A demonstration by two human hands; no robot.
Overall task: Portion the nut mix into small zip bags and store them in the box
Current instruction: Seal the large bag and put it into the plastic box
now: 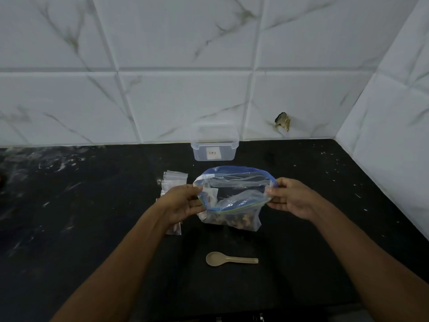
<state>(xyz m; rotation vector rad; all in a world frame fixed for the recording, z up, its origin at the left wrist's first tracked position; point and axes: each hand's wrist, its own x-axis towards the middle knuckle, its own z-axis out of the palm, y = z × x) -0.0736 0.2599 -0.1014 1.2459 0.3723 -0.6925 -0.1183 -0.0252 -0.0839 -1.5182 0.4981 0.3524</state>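
Note:
A large clear zip bag [234, 191] with a blue zip strip stands on the black counter, its mouth spread wide. Nut mix [232, 220] lies in its bottom. My left hand [183, 203] pinches the left end of the bag's rim. My right hand [290, 197] pinches the right end. A stack of small zip bags [174, 182] lies just left of the big bag, partly hidden by my left hand; one small bag [173, 230] near my left wrist shows some nuts inside. The clear plastic box [214, 147] stands open against the wall behind the bag.
A beige plastic spoon [229, 259] lies on the black counter [92, 205] in front of the bag, bowl to the left. White marble-look tiled walls close the back and right sides. A chipped hole [283, 121] shows in the back wall.

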